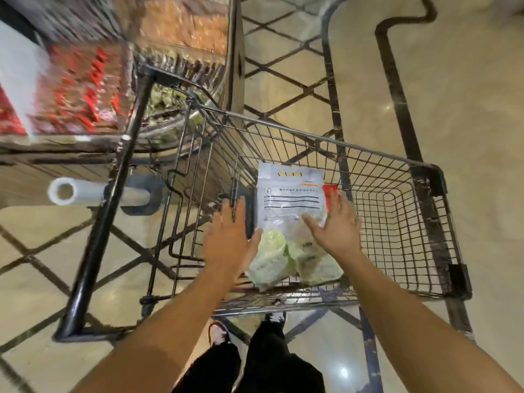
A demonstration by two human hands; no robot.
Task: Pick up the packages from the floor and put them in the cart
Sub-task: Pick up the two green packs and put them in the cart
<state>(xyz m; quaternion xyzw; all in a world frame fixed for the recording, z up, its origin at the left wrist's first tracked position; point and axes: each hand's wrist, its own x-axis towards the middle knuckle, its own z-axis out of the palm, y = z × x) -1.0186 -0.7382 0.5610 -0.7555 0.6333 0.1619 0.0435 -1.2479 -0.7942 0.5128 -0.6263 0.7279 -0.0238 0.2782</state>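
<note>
A wire shopping cart (397,154) stands in front of me on the tiled floor. In its basket lies a clear package (292,199) with a white printed label and pale green pieces inside. A red package (330,194) peeks out from beneath it at the right. My left hand (229,239) hovers over the basket just left of the clear package, fingers spread, holding nothing. My right hand (337,225) is over the package's right side, fingers apart and resting on or just above it.
A black handle bar (110,205) of the cart runs at the left. A roll of plastic bags (68,191) sticks out from a store display (71,89) with red packaged goods at the upper left. My legs and shoes (255,336) are below the cart.
</note>
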